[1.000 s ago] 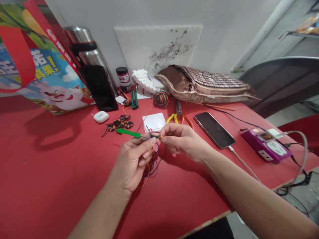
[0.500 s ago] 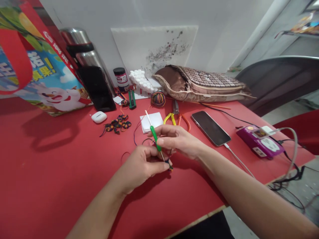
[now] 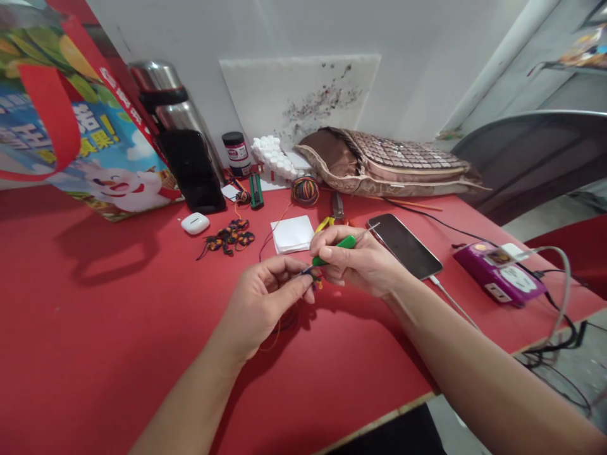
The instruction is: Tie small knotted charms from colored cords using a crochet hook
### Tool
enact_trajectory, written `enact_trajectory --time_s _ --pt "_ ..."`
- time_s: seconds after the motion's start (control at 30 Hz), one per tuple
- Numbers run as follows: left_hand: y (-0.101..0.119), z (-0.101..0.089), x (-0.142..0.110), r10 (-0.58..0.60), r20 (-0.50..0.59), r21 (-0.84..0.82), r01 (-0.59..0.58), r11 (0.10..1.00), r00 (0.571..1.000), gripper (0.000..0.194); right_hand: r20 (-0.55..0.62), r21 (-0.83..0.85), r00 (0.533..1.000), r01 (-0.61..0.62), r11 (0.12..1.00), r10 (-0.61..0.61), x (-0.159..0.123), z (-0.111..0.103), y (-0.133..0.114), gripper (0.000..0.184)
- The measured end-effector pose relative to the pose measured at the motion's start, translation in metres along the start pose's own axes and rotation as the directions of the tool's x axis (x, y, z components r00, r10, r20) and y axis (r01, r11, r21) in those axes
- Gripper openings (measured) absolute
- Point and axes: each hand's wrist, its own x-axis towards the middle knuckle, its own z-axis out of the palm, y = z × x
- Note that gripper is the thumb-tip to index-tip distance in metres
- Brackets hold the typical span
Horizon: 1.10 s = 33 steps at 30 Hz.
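Note:
My left hand pinches a small dark multicoloured crochet piece between thumb and fingers. In my right hand is a crochet hook with a green handle, its pale metal shaft pointing up to the right. The hands are close together above the red table, and the hook's other end lies beside the crochet piece. Loose dark yarn hangs below my left hand. A variegated yarn ball sits behind, its strand running forward past a folded white paper.
Several crocheted flowers lie left of the paper. Pliers and a phone are just beyond my right hand. A purple power strip with cables stands at the right; a thermos and a bag at the left.
My right hand has tipped the hook from steep to nearly level, its long shaft now pointing right. My left hand has raised and turned the crochet piece.

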Motion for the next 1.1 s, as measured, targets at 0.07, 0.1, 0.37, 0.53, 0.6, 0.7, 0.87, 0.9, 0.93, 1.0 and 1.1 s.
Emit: enact_trajectory --time_s 0.07,0.1,0.37,0.53,0.6,0.7,0.87,0.9,0.93,1.0,1.1 --pt "0.000 -0.001 0.000 0.024 -0.021 0.006 -0.024 1.000 0.999 0.011 0.010 -0.074 0.999 0.053 0.996 -0.052 -0.001 0.001 0.001 0.020" --pt "0.000 -0.001 0.000 0.033 -0.030 0.007 -0.032 0.999 0.999 0.011 0.028 -0.125 0.996 0.085 0.989 -0.082 -0.002 0.002 0.002 0.018" --pt "0.002 -0.005 -0.001 0.062 -0.011 0.023 -0.061 0.998 0.998 0.015 0.202 -0.498 0.909 0.416 0.761 -0.365 -0.006 0.010 0.002 0.016" --pt "0.002 -0.005 -0.002 0.055 -0.044 -0.040 -0.057 0.998 0.997 0.016 0.101 -0.429 0.929 0.363 0.827 -0.356 -0.006 0.011 -0.003 0.012" --pt "0.003 -0.003 -0.002 0.060 -0.055 -0.068 -0.064 0.996 0.997 0.018 0.057 -0.375 0.938 0.337 0.864 -0.341 -0.005 0.012 -0.004 0.012" --pt "0.004 0.000 -0.002 0.083 -0.063 -0.099 -0.089 0.991 0.995 0.016 0.026 -0.331 0.936 0.339 0.881 -0.351 -0.005 0.013 -0.002 0.011" --pt "0.003 0.000 -0.002 0.065 -0.023 -0.129 -0.068 0.989 0.998 0.018 -0.016 -0.296 0.944 0.311 0.903 -0.330 -0.005 0.013 0.002 0.010" --pt "0.002 0.000 -0.003 0.049 -0.020 -0.137 -0.051 0.989 0.999 0.019 -0.021 -0.295 0.943 0.310 0.904 -0.331 -0.005 0.013 0.002 0.010" --pt "0.002 0.000 -0.003 0.031 -0.023 -0.148 -0.034 0.988 0.999 0.021 -0.021 -0.295 0.943 0.313 0.903 -0.333 -0.005 0.013 0.003 0.011" --pt "0.002 0.000 -0.003 0.011 -0.038 -0.161 -0.017 0.987 0.999 0.025 -0.025 -0.292 0.940 0.318 0.902 -0.339 -0.005 0.012 0.003 0.011" --pt "0.003 0.001 -0.004 0.017 -0.042 -0.107 -0.021 0.994 0.999 0.029 -0.050 -0.293 0.936 0.319 0.901 -0.348 -0.005 0.013 0.002 0.010"
